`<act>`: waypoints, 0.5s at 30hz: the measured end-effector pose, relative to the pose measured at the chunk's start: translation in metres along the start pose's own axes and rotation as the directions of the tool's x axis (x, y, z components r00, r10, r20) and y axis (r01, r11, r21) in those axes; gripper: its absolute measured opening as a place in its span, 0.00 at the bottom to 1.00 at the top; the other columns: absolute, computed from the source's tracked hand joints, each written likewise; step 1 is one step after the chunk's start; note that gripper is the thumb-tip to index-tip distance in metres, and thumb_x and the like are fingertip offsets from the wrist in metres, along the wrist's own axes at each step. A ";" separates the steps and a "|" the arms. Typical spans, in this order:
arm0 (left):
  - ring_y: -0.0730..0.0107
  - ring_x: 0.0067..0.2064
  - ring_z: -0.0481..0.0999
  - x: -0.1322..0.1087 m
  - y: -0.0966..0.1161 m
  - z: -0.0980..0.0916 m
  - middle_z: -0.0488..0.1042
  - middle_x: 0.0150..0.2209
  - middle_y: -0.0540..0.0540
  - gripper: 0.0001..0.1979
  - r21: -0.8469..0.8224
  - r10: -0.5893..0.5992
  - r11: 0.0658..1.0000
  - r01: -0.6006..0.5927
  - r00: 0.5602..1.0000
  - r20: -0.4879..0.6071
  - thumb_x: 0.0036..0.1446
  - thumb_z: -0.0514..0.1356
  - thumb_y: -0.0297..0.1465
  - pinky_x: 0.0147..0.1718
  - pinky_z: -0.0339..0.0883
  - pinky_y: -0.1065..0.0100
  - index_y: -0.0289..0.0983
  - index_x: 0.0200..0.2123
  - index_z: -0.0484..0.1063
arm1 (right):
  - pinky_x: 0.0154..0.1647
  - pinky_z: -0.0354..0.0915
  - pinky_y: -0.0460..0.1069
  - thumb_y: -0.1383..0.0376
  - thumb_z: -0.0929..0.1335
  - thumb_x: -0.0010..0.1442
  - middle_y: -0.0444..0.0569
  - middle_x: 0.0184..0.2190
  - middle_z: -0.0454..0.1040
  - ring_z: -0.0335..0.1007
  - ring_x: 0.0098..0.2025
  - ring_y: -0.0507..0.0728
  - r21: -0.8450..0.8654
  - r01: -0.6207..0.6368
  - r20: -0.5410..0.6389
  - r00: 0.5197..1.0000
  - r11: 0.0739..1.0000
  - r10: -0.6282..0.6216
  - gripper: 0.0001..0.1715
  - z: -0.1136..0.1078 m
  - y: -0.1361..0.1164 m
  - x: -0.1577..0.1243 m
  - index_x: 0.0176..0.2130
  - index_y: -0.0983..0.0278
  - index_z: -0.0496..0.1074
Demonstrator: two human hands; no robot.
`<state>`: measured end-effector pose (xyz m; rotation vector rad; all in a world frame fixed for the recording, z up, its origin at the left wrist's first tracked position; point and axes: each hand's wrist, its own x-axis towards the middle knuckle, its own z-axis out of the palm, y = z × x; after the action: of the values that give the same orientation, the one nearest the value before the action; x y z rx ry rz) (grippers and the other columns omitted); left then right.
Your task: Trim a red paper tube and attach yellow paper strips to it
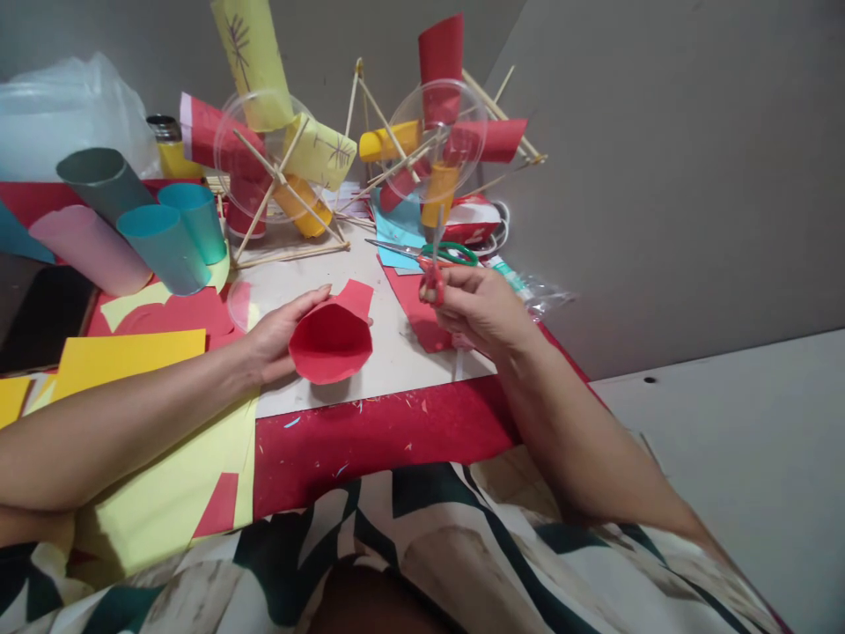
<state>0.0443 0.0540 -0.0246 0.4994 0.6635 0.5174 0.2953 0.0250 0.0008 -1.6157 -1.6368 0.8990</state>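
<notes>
My left hand is wrapped round a roll of red paper, holding it curled into a tube with its open end toward me. My right hand is closed in a pinch on a small red piece, apparently a glue stick held upright. Green-handled scissors lie on the white board just behind my right hand. A clear plastic disc lies flat beside my left hand.
Two paper-roll pinwheels on stick frames stand at the back. Teal, pink and grey paper tubes lie at left. Yellow sheets and red scraps cover the red table. A grey wall rises at right.
</notes>
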 end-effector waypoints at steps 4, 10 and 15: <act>0.52 0.43 0.82 -0.004 0.003 -0.001 0.80 0.42 0.30 0.24 -0.023 -0.069 0.997 0.069 0.998 0.013 0.61 0.59 0.44 0.45 0.75 0.59 0.28 0.48 0.74 | 0.13 0.40 0.44 0.59 0.74 0.48 0.32 0.12 0.50 0.39 0.13 0.43 0.624 -0.026 0.110 0.992 0.781 -0.054 0.12 0.005 -0.011 -0.020 0.30 0.64 0.72; 0.59 0.40 0.82 -0.011 0.017 0.002 0.82 0.40 0.35 0.25 -0.064 -0.131 0.988 0.140 0.983 0.130 0.63 0.55 0.45 0.41 0.75 0.66 0.27 0.48 0.73 | 0.13 0.43 0.43 0.50 0.76 0.50 0.36 0.14 0.58 0.48 0.13 0.44 0.623 -0.016 0.145 0.985 0.782 -0.095 0.24 0.019 -0.021 -0.035 0.24 0.64 0.66; 0.62 0.32 0.81 -0.008 0.030 -0.002 0.81 0.32 0.36 0.32 0.085 -0.036 0.996 0.023 0.989 0.143 0.66 0.45 0.51 0.30 0.73 0.69 0.27 0.40 0.73 | 0.21 0.49 0.44 0.47 0.75 0.49 0.37 0.16 0.54 0.48 0.20 0.46 0.353 0.077 0.145 0.980 0.932 -0.136 0.30 0.037 -0.013 -0.035 0.21 0.63 0.59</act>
<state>0.0287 0.0727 -0.0044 0.5989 0.5544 0.4226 0.2576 -0.0107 -0.0079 -1.2260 -1.5540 1.2167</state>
